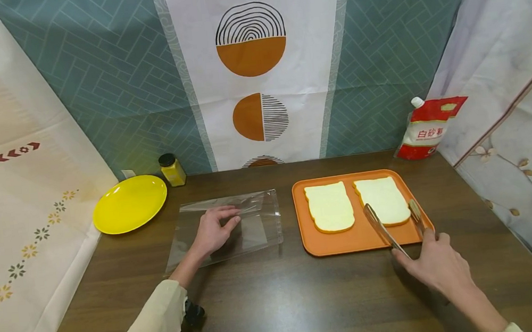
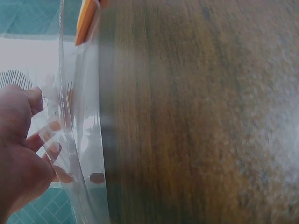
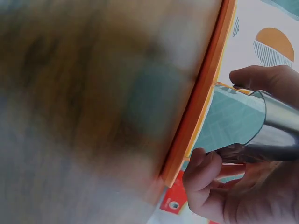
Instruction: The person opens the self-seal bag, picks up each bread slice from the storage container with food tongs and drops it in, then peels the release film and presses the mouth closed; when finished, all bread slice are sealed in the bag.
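A clear plastic bag (image 1: 259, 228) lies flat on the table with its sealed-looking strip on the right. My left hand (image 1: 215, 229) rests over its middle, thumb and fingers apart; in the left wrist view the fingers (image 2: 55, 149) show through the film. In my right hand (image 1: 441, 266) I hold metal tongs (image 1: 388, 233) between thumb and fingers. Their spread arms reach over the orange tray (image 1: 341, 248), one tip on each side of the right bread slice (image 1: 385, 200). Another bread slice (image 1: 330, 208) lies to the left on the same tray.
A yellow plate (image 1: 130, 204) stands at the back left, beside a yellow jar (image 1: 172, 170) with a black lid. At the back right a red and white pouch (image 1: 428, 129) stands near the wall. Patterned cloths close off the back and both sides.
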Demonstrator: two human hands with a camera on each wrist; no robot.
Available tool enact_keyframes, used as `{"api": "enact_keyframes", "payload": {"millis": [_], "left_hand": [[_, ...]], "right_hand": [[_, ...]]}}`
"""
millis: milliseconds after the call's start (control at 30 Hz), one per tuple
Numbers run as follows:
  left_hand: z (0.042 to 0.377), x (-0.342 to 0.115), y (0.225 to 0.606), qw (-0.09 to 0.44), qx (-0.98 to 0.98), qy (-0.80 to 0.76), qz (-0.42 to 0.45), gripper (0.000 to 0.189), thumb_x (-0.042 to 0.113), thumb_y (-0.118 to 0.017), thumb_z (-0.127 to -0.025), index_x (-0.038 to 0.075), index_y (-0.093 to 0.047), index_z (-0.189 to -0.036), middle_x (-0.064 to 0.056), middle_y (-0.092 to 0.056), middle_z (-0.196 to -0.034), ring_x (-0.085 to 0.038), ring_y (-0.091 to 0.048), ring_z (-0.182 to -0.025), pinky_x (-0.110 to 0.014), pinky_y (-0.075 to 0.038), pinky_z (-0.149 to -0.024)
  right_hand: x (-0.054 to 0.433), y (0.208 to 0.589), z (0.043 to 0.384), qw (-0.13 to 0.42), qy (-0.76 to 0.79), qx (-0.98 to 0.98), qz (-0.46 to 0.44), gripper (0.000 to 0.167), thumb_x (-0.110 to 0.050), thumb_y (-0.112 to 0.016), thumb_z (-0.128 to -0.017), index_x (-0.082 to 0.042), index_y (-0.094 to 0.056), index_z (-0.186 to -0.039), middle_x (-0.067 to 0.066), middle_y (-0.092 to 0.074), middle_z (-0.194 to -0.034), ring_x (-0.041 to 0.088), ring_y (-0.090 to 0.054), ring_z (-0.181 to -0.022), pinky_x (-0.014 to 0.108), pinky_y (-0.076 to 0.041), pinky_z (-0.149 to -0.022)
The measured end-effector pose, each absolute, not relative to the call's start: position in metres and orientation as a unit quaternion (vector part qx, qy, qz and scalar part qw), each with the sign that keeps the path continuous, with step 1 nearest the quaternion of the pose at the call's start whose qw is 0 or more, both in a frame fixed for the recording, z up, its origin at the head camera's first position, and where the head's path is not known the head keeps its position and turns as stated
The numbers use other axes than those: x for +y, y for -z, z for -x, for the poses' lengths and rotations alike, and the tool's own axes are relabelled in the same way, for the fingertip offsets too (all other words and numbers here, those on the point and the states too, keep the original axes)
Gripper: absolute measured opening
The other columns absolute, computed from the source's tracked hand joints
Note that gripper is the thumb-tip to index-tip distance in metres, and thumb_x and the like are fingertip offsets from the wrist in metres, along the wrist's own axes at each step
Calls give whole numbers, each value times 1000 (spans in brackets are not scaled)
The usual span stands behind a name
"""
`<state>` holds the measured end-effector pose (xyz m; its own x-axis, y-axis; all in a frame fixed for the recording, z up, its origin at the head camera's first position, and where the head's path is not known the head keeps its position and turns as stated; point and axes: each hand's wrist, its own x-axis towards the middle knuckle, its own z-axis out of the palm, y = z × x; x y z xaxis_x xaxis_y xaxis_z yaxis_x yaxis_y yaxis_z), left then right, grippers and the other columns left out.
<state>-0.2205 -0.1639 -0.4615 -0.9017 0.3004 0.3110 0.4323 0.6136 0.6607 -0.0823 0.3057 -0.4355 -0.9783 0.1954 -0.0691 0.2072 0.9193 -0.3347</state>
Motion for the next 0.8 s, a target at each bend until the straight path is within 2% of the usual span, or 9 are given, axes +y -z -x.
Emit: {"api": "enact_keyframes", "payload": {"millis": [333, 600, 800], "left_hand": [[221, -164, 462, 81, -896, 389, 201, 23, 9, -69, -95, 0, -74, -115, -20, -65, -126, -41, -53, -123, -61, -37, -104], [220, -165, 461, 80, -895, 390, 202, 23, 9, -69, -94, 0, -74, -115, -21, -65, -126, -41, -53, -122, -60, -37, -103], [221, -166, 463, 79, -896, 388, 201, 24, 9, -69, -94, 0, -74, -116, -20, -65, -126, -41, -53, -122, -61, -36, -103]], "right_hand": [[307, 436, 86, 14, 164, 982, -89, 83, -56, -64, -89, 20, -43, -116, 34, -49, -95, 45, -57, -66, 54, -46, -48], [305, 437, 86, 10, 159, 983, -91, 62, -47, -65, -89, 12, -50, -100, 22, -52, -85, 37, -55, -61, 50, -44, -45], [306, 438, 86, 11, 156, 984, -90, 59, -44, -65, -90, 12, -51, -101, 21, -52, -84, 38, -56, -63, 50, -44, -46]]}}
